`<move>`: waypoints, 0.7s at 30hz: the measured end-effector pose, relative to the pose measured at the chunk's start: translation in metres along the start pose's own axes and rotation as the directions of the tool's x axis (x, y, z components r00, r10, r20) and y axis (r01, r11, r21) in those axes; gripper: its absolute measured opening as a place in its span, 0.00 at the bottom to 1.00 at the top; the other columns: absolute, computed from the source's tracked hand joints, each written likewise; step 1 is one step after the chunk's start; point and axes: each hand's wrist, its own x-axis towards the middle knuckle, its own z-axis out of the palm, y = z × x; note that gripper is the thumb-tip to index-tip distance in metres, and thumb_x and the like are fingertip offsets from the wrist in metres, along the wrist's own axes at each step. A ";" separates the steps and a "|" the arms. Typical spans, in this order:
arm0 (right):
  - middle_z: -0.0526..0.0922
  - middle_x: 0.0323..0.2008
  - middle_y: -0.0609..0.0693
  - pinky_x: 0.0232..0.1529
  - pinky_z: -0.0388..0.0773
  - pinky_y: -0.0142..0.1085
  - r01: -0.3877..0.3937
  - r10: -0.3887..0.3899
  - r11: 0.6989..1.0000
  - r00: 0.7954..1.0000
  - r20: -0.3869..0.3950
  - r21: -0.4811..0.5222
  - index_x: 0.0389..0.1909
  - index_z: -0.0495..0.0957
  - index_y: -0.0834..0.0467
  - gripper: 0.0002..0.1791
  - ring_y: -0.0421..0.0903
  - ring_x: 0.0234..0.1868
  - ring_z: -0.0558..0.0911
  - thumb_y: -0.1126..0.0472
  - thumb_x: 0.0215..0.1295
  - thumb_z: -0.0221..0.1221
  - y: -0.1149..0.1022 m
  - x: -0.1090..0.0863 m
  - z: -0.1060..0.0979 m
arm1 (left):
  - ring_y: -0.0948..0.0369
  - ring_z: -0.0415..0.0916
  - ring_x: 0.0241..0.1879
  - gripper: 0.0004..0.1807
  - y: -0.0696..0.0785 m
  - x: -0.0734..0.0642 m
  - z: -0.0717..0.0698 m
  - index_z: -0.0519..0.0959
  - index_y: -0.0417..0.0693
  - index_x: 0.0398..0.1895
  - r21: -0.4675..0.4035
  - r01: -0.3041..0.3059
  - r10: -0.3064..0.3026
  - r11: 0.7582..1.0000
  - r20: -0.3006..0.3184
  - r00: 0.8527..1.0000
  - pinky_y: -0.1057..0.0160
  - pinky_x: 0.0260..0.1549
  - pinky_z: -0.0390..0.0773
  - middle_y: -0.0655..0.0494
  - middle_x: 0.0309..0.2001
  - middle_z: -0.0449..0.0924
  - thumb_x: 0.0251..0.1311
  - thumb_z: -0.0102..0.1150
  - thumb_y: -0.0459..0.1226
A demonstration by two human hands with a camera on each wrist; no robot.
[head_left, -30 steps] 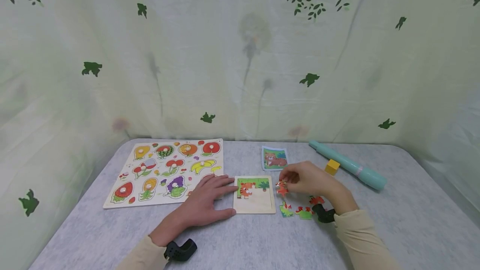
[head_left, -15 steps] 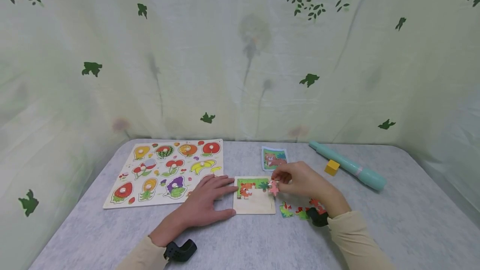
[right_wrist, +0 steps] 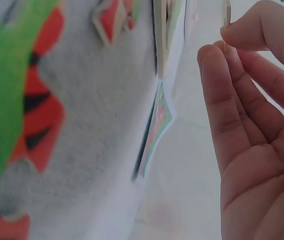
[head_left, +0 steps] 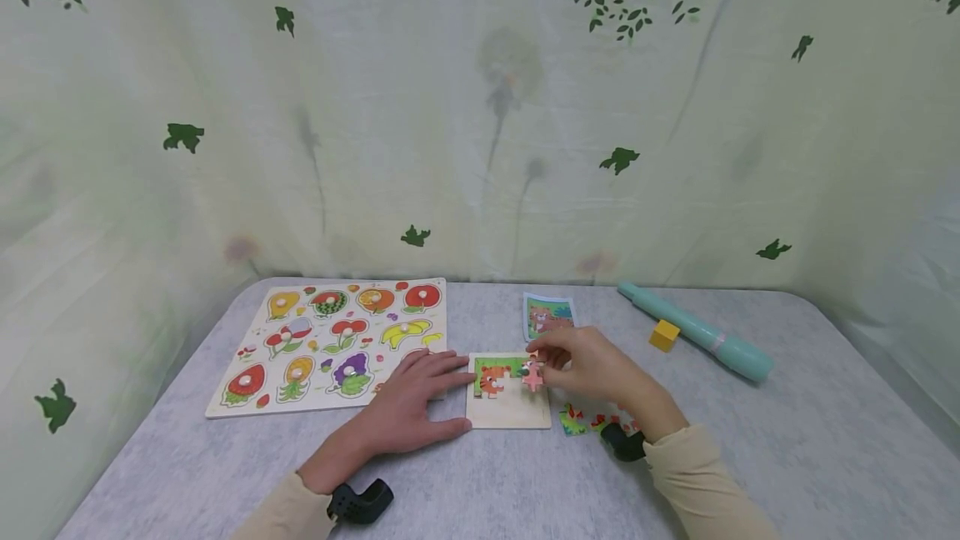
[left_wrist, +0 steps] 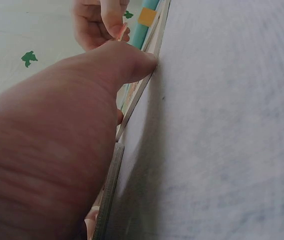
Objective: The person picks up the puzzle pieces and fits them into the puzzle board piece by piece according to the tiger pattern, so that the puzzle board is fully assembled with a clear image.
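My right hand (head_left: 600, 369) pinches a small red-orange jigsaw piece (head_left: 532, 374) between thumb and fingertips, over the right part of a square wooden puzzle tray (head_left: 510, 417). In the right wrist view the piece (right_wrist: 226, 14) shows edge-on at the fingertips. Fitted pieces with a tiger's head (head_left: 492, 379) and green background fill the tray's upper part; bare wood shows below. My left hand (head_left: 408, 407) lies with fingers spread, thumb and fingertips at the tray's left edge. Loose jigsaw pieces (head_left: 572, 420) lie right of the tray, partly hidden by the right wrist.
A large fruit peg puzzle (head_left: 311, 348) lies to the left, its near right corner under the left hand. Behind the tray is a picture card (head_left: 548, 317). A yellow cube (head_left: 663, 335) and a long teal tube (head_left: 697, 332) lie at the right. A printed curtain (head_left: 450, 107) hangs behind the table.
My right hand has moved left, bringing the jigsaw piece from beside the tray to over its right part. The left hand has stayed still.
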 end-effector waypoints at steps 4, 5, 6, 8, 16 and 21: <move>0.86 0.36 0.42 0.40 0.84 0.31 -0.019 0.019 1.000 1.000 0.002 -0.018 0.49 0.86 0.57 0.14 0.33 0.35 0.81 0.68 0.63 0.63 -0.003 0.001 0.004 | 0.54 0.62 0.76 0.33 0.000 0.000 0.000 0.78 0.57 0.69 -0.002 -0.002 0.002 1.000 -0.002 1.000 0.42 0.76 0.53 0.55 0.73 0.71 0.62 0.67 0.56; 0.86 0.36 0.41 0.40 0.83 0.30 -0.023 0.023 0.999 1.000 0.001 -0.022 0.48 0.86 0.56 0.13 0.33 0.35 0.81 0.68 0.63 0.64 -0.004 0.002 0.005 | 0.53 0.62 0.76 0.33 0.000 0.000 0.000 0.78 0.57 0.69 -0.002 -0.003 0.003 1.000 -0.003 1.000 0.42 0.76 0.53 0.55 0.73 0.71 0.62 0.67 0.56; 0.85 0.36 0.40 0.40 0.83 0.30 -0.026 0.026 0.999 1.000 0.001 -0.024 0.48 0.86 0.56 0.13 0.32 0.35 0.80 0.68 0.63 0.64 -0.005 0.002 0.006 | 0.53 0.62 0.76 0.33 0.000 -0.001 0.000 0.78 0.57 0.69 -0.004 -0.004 0.004 1.000 -0.004 1.000 0.42 0.76 0.53 0.55 0.73 0.71 0.62 0.67 0.56; 0.85 0.35 0.38 0.39 0.82 0.30 -0.034 0.034 0.999 0.999 0.000 -0.026 0.47 0.86 0.55 0.12 0.32 0.35 0.80 0.67 0.63 0.65 -0.006 0.002 0.008 | 0.53 0.62 0.76 0.33 0.000 -0.001 0.000 0.78 0.57 0.69 -0.006 -0.005 0.004 1.000 -0.004 1.000 0.42 0.76 0.53 0.55 0.73 0.71 0.62 0.67 0.56; 0.85 0.36 0.38 0.40 0.82 0.30 -0.022 0.022 1.000 1.000 0.011 -0.017 0.47 0.86 0.56 0.12 0.33 0.36 0.80 0.65 0.63 0.66 -0.010 0.005 0.015 | 0.54 0.62 0.76 0.34 -0.002 0.000 0.001 0.78 0.57 0.69 -0.002 -0.007 0.007 1.000 -0.008 1.000 0.43 0.77 0.53 0.56 0.73 0.71 0.61 0.67 0.57; 0.84 0.34 0.37 0.38 0.82 0.29 0.000 0.001 0.999 1.000 0.022 -0.047 0.48 0.86 0.56 0.12 0.33 0.34 0.80 0.65 0.63 0.65 -0.011 0.008 0.016 | 0.54 0.62 0.76 0.34 -0.002 0.000 0.002 0.78 0.57 0.69 -0.003 -0.005 0.005 1.000 -0.008 1.000 0.43 0.77 0.52 0.56 0.73 0.71 0.61 0.67 0.57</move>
